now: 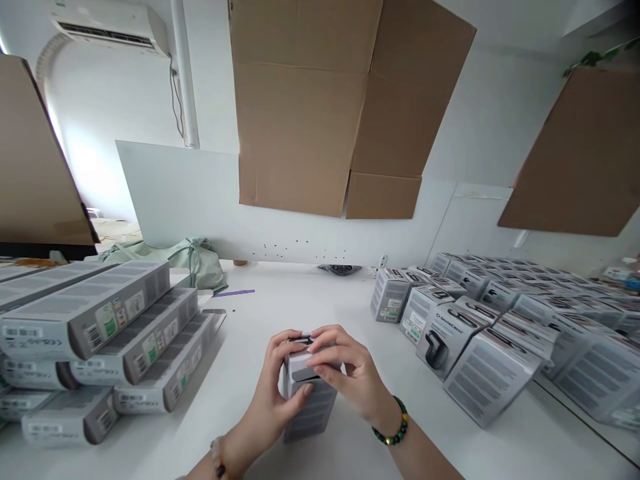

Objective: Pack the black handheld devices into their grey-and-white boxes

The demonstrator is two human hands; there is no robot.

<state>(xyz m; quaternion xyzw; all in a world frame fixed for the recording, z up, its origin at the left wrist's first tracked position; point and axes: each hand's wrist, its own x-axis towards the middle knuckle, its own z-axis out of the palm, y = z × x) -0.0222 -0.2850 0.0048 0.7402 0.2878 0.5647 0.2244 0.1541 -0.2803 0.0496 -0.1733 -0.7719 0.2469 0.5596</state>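
A small grey-and-white cardboard product box (314, 415) stands upright on the table in front of me, its top end partly covered by fingers. My left hand (273, 390) is closed around the box's left upper side, with the thumb across the front face and the fingertips at the top edge. From the right, my right hand (354, 373) grips the top flap between its thumb and fingers. A dark gap shows under the flap's front edge. What lies inside the box cannot be seen.
Long flat grey boxes (120, 300) are stacked at the left. Many upright grey boxes (483, 373) stand in rows at the right. A purple strip (234, 293) and a pale green cloth bag (197, 263) lie at the back left. Brown cardboard (300, 113) hangs on the wall.
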